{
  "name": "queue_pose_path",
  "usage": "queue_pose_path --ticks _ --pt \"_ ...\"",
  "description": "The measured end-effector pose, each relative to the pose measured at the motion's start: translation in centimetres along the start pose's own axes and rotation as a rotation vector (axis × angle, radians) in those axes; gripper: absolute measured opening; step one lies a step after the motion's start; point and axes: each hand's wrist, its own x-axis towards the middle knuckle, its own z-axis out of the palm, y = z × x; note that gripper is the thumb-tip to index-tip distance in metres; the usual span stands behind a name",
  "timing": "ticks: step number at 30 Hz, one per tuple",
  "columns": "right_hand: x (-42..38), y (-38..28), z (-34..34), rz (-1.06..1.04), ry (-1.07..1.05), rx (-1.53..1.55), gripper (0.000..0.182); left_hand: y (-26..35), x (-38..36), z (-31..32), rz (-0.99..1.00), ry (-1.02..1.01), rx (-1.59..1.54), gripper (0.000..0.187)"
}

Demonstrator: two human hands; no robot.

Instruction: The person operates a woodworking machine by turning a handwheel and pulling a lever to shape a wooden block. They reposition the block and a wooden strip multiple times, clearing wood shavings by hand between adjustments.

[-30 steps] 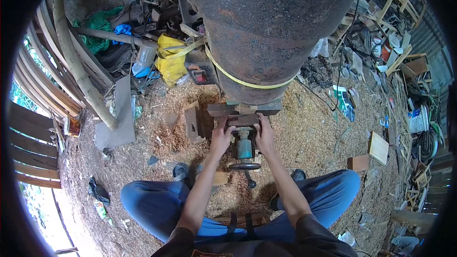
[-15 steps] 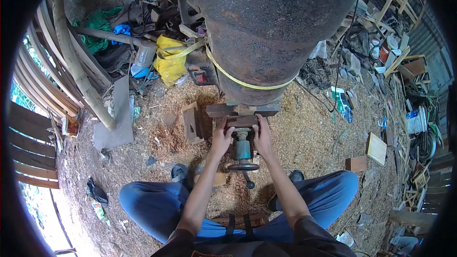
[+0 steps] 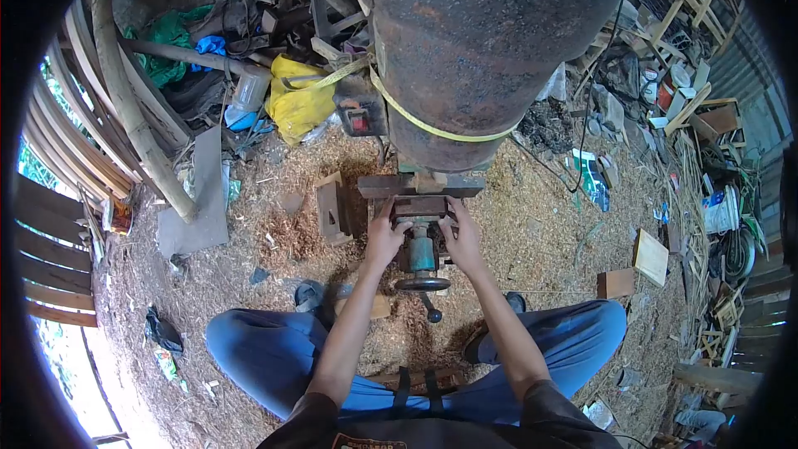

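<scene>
A short dark brown wooden block (image 3: 421, 207) sits at the front of a machine, between my two hands. My left hand (image 3: 386, 235) grips its left end, fingers along the side and thumb toward the near edge. At the right end my right hand (image 3: 460, 235) has hold in the same way. Just beyond the block runs a dark crossbar (image 3: 378, 188) with a light wooden piece (image 3: 430, 181) at its middle. Below the block stands a green metal screw housing (image 3: 422, 251) with a round handwheel (image 3: 422, 284) and a ball-ended lever (image 3: 433, 314).
A large rusty drum-like cover (image 3: 474, 50) with a yellow strap rises ahead. Left of my hands stands a notched wooden piece (image 3: 332, 208). A switch box (image 3: 359, 120) hangs by the drum. Wood shavings cover the floor; two blocks (image 3: 651, 256) lie at right.
The camera view has shifted slightly, so the drum and machine appear a little higher. Both hands stay on the wooden block, with little visible movement.
</scene>
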Motion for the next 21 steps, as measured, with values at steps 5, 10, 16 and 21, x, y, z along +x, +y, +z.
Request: queue_pose_path --ticks 5,10,16,21 --pt "0.6 1.0 0.7 -0.179 0.02 -0.231 0.039 1.3 0.5 -0.9 -0.087 0.008 -0.179 0.06" --pt "1.1 1.5 1.0 -0.143 0.047 -0.218 0.039 -1.0 0.8 1.0 0.167 0.209 0.09 0.051" --pt "0.6 1.2 1.0 -0.116 0.001 -0.183 0.045 -1.2 0.8 1.0 0.054 0.168 -0.013 0.051" --pt "0.3 1.2 1.0 -0.133 -0.002 -0.159 0.052 -0.1 0.4 0.6 -0.017 0.116 -0.126 0.052"
